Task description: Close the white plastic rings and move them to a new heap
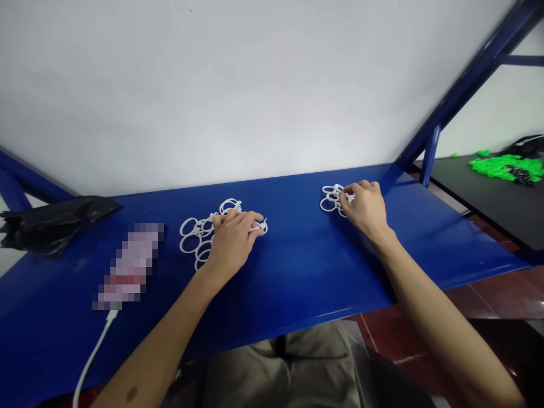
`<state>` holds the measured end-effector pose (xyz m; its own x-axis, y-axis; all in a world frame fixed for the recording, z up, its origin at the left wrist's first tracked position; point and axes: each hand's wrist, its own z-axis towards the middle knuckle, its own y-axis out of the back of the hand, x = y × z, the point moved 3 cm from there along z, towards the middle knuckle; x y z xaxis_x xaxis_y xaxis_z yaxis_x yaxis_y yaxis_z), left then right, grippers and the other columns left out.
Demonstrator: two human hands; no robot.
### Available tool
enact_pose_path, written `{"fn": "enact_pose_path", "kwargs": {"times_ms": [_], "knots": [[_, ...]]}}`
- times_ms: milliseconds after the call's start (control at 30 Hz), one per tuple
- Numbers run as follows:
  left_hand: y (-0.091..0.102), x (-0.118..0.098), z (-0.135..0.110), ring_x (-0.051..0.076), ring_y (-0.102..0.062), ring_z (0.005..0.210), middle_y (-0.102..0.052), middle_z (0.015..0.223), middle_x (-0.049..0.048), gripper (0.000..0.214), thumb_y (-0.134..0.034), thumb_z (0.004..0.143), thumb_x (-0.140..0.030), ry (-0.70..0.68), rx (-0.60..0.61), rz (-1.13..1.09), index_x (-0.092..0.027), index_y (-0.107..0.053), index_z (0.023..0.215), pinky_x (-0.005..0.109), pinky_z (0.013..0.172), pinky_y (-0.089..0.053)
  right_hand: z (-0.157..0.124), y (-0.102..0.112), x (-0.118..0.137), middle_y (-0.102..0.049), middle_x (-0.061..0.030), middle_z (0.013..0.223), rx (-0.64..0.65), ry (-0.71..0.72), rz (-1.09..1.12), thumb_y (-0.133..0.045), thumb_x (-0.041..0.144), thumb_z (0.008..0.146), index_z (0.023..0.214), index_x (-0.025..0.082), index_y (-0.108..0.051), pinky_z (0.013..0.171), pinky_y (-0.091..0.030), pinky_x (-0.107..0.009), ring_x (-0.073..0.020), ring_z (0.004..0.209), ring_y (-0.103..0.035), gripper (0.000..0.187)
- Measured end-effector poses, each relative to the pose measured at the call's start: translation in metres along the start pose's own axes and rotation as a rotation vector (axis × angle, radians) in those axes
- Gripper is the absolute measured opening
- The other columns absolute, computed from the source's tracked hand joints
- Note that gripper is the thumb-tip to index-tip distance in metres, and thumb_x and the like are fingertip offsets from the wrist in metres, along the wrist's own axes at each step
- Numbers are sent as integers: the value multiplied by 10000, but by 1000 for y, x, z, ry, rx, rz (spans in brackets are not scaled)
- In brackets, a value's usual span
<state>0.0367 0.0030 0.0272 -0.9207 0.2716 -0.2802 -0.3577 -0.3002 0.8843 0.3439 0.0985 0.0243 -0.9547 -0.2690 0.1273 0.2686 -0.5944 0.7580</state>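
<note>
Well apart, left hand (233, 235), right hand (364, 207), open tabletop (293, 243) between.

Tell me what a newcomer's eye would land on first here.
Against the blue tabletop, the larger cluster of white rings at the left hand would probably catch the eye first, then the smaller cluster at the right hand. The bright green pile on the black table at the far right likely stands out too.

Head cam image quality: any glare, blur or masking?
Head view: coarse pixelation masks the pale-pink flat rectangular object on the white cable. Head view: light streak along the near edge of the glossy blue tabletop; thin white rings look slightly soft.
</note>
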Motion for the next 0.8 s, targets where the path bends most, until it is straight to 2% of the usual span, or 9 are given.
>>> {"fn": "enact_pose_path", "kwargs": {"times_ms": [133,200,367,500,567,633,733,800], "knots": [[3,-2,0,256,-626,984,-732,973,32,139,-567,943,-205,-36,-61,-42,-250,-666,1030,437,899,-416,0,6,13,-654,-130,860,-56,57,69,-539,304,926,862,166,-722,815,-488,-480,-288,882,-546,238],[4,-4,0,240,-632,1001,-719,1014,43,176,-533,955,-190,-57,-102,-97,-236,-666,1061,408,902,-455,-2,9,26,-657,-123,876,-37,108,136,-534,302,941,881,181,-714,818,-490,-479,-289,897,-543,225],[6,-11,-1,165,-665,894,-704,997,18,170,-554,954,-203,-44,-152,-344,-231,-657,1086,317,838,-528,-17,10,75,-679,-104,1004,192,315,476,-547,297,969,1047,194,-668,871,-511,-454,-261,939,-592,177],[-3,-18,-3,141,-683,830,-713,950,1,122,-622,914,-226,34,-59,-635,-235,-657,1031,299,817,-561,-34,11,105,-658,-95,1161,370,424,695,-573,340,974,1227,223,-582,887,-531,-415,-231,980,-623,279],[-9,-21,-4,143,-696,844,-719,958,7,112,-636,904,-251,65,14,-796,-229,-646,1013,299,817,-577,-39,10,113,-657,-96,1167,405,449,747,-553,335,988,1214,221,-571,881,-532,-390,-217,981,-628,254],[-13,-24,-5,150,-704,866,-721,971,17,111,-639,900,-277,82,83,-902,-223,-636,997,305,824,-587,-42,9,116,-672,-90,1093,416,456,785,-522,315,1005,1125,213,-589,847,-531,-360,-204,949,-634,171],[-15,-27,-6,151,-700,878,-713,989,26,127,-634,900,-276,82,124,-915,-218,-629,1014,314,838,-587,-42,5,117,-673,-66,952,422,439,842,-494,292,1018,989,204,-612,771,-518,-311,-178,858,-634,150],[-15,-28,-7,150,-685,879,-695,1008,28,212,-648,889,-266,63,102,-828,-225,-617,1094,316,829,-579,-41,3,115,-670,-47,891,422,388,876,-508,293,1013,954,200,-629,716,-505,-284,-157,790,-628,163]]}}
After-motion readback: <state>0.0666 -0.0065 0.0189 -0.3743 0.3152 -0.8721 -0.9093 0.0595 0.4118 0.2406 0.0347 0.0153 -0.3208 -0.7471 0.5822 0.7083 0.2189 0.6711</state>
